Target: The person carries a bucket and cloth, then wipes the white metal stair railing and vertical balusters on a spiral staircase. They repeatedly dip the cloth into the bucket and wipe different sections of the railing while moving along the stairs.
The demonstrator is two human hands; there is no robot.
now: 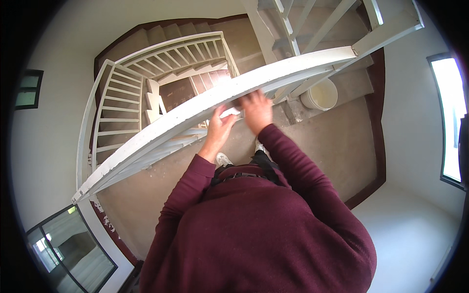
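A white-painted stair handrail (205,100) with chipped edges runs slantwise before me. Just under its near side is my left hand (219,128), thumb and fingers spread apart with nothing visible between them. Beside it on the right, my right hand (257,109) reaches against the rail's underside, its fingers bent and blurred by motion. A small dark patch (235,104) shows at the fingertips of the right hand; blur hides whether it is a held object or shadow. Lower rails and balusters (183,141) continue beneath the handrail.
A white plastic bucket (319,95) stands at the foot of the right-hand stairs (351,82). Beyond the handrail the stairwell drops past a lower white balustrade (168,60). My shoes (222,159) are on the brown landing (322,146). Windows (445,121) open the right wall.
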